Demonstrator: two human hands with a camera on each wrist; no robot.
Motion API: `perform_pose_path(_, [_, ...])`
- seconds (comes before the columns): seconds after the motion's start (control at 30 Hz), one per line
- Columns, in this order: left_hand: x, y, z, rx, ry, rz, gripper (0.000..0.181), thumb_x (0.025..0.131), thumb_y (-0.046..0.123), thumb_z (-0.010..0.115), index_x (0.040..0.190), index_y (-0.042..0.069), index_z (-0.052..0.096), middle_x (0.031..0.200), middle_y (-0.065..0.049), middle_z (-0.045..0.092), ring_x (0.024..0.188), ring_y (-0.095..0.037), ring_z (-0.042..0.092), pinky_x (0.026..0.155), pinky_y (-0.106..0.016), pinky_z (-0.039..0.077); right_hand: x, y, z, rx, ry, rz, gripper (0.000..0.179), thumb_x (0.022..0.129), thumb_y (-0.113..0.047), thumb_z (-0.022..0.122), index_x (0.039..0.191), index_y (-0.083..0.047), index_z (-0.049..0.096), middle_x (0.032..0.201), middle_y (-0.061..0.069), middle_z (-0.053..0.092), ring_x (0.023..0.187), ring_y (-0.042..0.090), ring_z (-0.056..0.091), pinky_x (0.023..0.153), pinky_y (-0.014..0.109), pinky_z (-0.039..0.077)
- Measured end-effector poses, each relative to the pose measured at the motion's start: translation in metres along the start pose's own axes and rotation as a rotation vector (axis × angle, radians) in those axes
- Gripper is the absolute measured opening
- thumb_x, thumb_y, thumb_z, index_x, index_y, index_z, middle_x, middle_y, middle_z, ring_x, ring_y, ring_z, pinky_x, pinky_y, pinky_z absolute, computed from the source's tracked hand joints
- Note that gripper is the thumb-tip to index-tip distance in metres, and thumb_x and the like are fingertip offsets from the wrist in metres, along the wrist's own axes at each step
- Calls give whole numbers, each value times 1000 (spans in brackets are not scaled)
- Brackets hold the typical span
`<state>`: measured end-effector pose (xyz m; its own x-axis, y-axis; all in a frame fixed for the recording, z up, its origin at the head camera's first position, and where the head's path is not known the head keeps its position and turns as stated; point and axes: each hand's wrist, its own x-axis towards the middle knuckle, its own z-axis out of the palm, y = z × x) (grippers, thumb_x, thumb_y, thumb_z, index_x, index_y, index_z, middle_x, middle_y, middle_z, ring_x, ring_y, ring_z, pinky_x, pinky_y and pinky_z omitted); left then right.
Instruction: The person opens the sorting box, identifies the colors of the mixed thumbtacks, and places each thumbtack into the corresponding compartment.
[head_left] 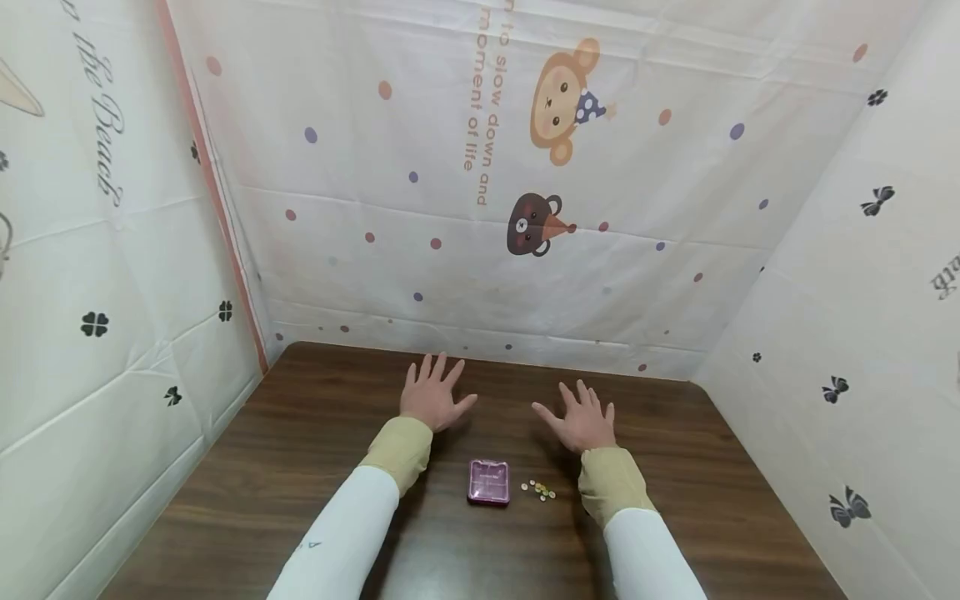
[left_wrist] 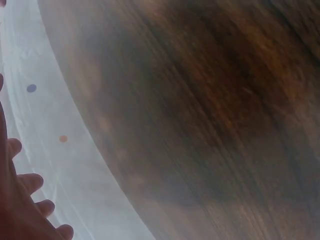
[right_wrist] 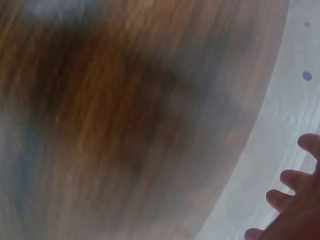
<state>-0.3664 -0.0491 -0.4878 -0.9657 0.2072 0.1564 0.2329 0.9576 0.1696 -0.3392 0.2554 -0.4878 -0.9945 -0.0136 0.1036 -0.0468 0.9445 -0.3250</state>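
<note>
Head view only, purple box (head_left: pixel 488 482), small pieces (head_left: pixel 544 491)

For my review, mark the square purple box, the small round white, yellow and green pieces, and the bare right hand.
Square purple box (head_left: pixel 488 482): head view, middle of its top.
Small round white, yellow and green pieces (head_left: pixel 545 490): head view, a piece mid-cluster.
Bare right hand (head_left: pixel 587 427): head view, back of the hand.

Brown wood-grain table (head_left: pixel 300 433); white printed sheets (head_left: pixel 465 275) around three sides.
</note>
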Motion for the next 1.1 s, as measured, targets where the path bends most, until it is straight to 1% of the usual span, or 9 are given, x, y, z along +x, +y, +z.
perform_pose_path(0.07, [0, 1, -2, 1, 5, 9, 77, 99, 72, 41, 163, 32, 27, 171, -10, 22, 159, -36, 16, 127, -56, 14, 1, -1, 1, -7, 6, -22, 93, 93, -81, 40, 153, -10, 47, 161, 24, 38, 149, 47, 34, 118, 76, 12])
perform_pose_path(0.17, [1, 4, -6, -2, 5, 26, 67, 101, 57, 52, 159, 26, 38, 167, -13, 32, 155, -37, 25, 124, -55, 24, 1, -2, -1, -8, 14, -75, 70, 98, -65, 52, 134, -6, 65, 138, 22, 62, 131, 42, 56, 113, 67, 34])
perform_pose_path(0.3, [-2, 8, -9, -18, 15, 53, 46, 101, 35, 60, 143, 15, 60, 147, -14, 55, 140, -37, 47, 112, -51, 44, 0, -4, -4, 35, 13, -157, 39, 97, -42, 67, 111, -7, 76, 111, 12, 74, 108, 32, 68, 96, 51, 54])
perform_pose_path(0.47, [-11, 14, -10, -40, 71, 156, 26, 97, 25, 64, 116, 8, 73, 114, -12, 69, 108, -33, 64, 91, -44, 56, -6, -11, -3, 71, 40, -237, 22, 93, -32, 74, 101, -12, 78, 101, 5, 75, 95, 22, 68, 88, 45, 56])
perform_pose_path(0.63, [-26, 22, -13, -67, 87, 262, 11, 95, 20, 67, 88, 11, 67, 85, -4, 62, 84, -25, 62, 75, -38, 55, -19, -21, 3, 102, 55, -301, 16, 92, -29, 76, 97, -14, 78, 96, 0, 75, 89, 16, 67, 83, 41, 56])
perform_pose_path(0.73, [-34, 26, -14, -74, 89, 291, 12, 95, 21, 66, 88, 11, 69, 85, -3, 63, 83, -23, 63, 75, -37, 55, -27, -25, 8, 120, 39, -328, 13, 91, -30, 77, 94, -17, 78, 92, -5, 74, 84, 11, 65, 79, 37, 56])
perform_pose_path(0.87, [-45, 31, -14, -49, 86, 297, 18, 95, 24, 66, 99, 9, 75, 94, -4, 68, 92, -24, 66, 85, -38, 57, -37, -31, 12, 144, 21, -375, 10, 90, -30, 79, 92, -20, 77, 89, -9, 73, 83, 9, 66, 77, 33, 55])
perform_pose_path(0.97, [-51, 34, -11, -44, 69, 297, 22, 95, 26, 67, 104, 8, 75, 98, -5, 69, 95, -24, 67, 87, -38, 57, -43, -36, 13, 166, 15, -441, 9, 90, -29, 79, 93, -21, 78, 90, -9, 73, 84, 10, 68, 76, 30, 56])
perform_pose_path(1.1, [-59, 40, -9, -94, 28, 325, 22, 94, 23, 65, 107, 9, 76, 102, -4, 70, 97, -23, 67, 87, -38, 57, -49, -42, 14, 192, 2, -563, 12, 90, -28, 80, 96, -18, 78, 93, -7, 74, 86, 10, 69, 77, 30, 57])
